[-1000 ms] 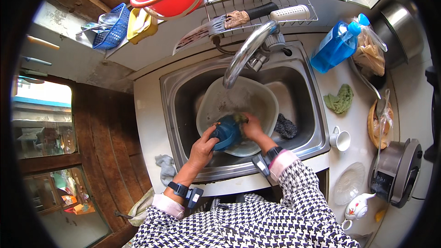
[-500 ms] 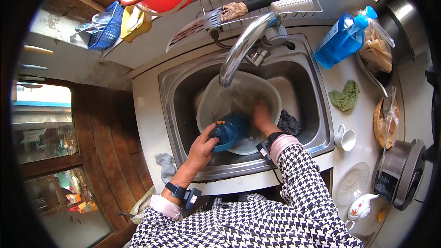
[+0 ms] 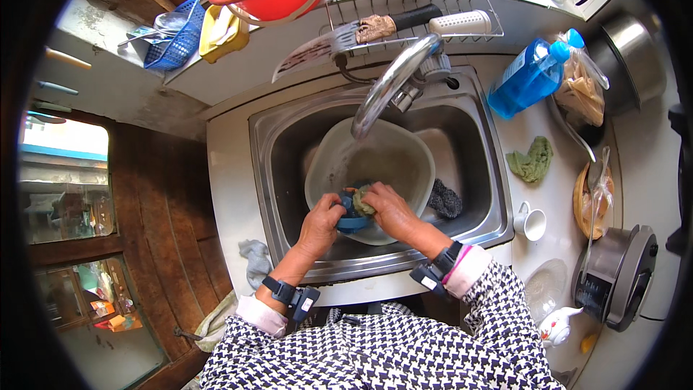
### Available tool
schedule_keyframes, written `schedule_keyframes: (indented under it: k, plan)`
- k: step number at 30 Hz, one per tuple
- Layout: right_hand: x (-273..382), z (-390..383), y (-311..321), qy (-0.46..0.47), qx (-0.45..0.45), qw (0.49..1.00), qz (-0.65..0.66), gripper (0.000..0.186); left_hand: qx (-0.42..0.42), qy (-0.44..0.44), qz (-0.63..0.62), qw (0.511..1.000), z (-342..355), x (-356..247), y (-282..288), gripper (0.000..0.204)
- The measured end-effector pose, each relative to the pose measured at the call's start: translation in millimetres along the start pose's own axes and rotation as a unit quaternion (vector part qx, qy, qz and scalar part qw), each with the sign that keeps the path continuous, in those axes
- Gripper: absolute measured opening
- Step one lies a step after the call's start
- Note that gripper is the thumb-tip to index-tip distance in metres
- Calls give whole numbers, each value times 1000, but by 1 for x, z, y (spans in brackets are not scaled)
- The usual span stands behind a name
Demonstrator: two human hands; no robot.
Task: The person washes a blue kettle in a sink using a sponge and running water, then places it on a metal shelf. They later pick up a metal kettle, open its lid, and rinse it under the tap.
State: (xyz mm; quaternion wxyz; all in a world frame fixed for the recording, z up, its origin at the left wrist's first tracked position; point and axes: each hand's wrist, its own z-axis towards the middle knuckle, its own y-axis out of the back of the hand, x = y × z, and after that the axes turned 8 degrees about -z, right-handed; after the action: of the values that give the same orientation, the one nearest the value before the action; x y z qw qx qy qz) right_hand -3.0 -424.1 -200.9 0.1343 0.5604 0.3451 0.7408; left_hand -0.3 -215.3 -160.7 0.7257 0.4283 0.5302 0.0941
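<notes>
Left hand [image 3: 321,224]: grip closed on the blue plastic container [image 3: 351,224], held at the near side of the pale plastic basin [image 3: 315,166] within the stainless-steel sink [image 3: 473,173]. Right hand [image 3: 393,213]: grip closed on the green scrubbing cloth [image 3: 363,203], set against the container. Status: scrubbing appears under way; extent of cleaning cannot be determined. Container not yet set aside.

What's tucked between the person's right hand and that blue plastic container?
A crumpled green scrubber, under the fingertips of the right hand, lies between it and the blue plastic container; the head view shows this.
</notes>
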Motion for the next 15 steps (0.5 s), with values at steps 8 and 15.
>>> schedule_keyframes:
  k: [8, 15]
  plan:
    - [-47, 32, -18, -146, 35, 989, 0, 31, -7, -39, 31, 999, 15, -1, -4, 31]
    - [-38, 13, -14, -90, -14, 995, 34, 41, 29, -52, 30, 998, 19, -3, -8, 33]
